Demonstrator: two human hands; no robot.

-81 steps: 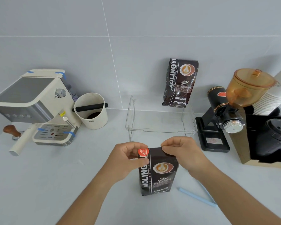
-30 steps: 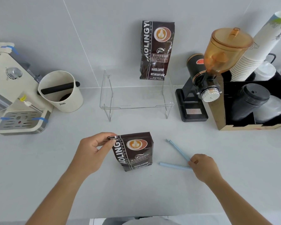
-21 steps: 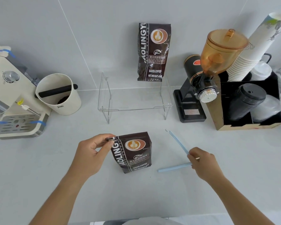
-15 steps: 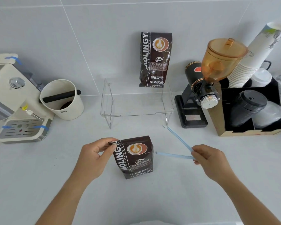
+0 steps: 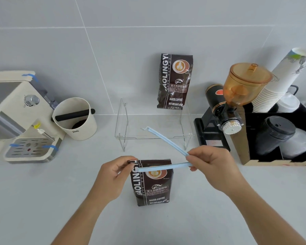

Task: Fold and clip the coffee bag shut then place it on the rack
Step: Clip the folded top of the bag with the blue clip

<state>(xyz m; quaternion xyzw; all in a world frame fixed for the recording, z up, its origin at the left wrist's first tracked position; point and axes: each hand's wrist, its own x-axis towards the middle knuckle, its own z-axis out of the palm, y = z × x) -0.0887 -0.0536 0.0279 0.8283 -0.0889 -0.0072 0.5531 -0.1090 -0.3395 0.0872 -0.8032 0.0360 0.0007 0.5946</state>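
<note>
A dark brown coffee bag [image 5: 153,190] stands upright on the counter with its top folded down. My left hand [image 5: 113,175] pinches the fold at the bag's top left corner. My right hand [image 5: 212,167] grips the hinge end of a light blue bag clip [image 5: 163,169], which is spread open in a V. One arm of the clip lies across the bag's front just under the fold; the other arm points up and back. The clear acrylic rack [image 5: 131,138] stands behind, with a second coffee bag [image 5: 174,82] upright on it against the wall.
An espresso machine [image 5: 16,117] and a white knock box [image 5: 76,119] stand at the left. At the right are a coffee grinder [image 5: 226,110] and a cup holder box [image 5: 276,160] with stacked paper cups and black lids.
My right hand lifted the blue clip from the counter and brought it left, so one arm now crosses the bag's front. My left hand kept holding the fold.
</note>
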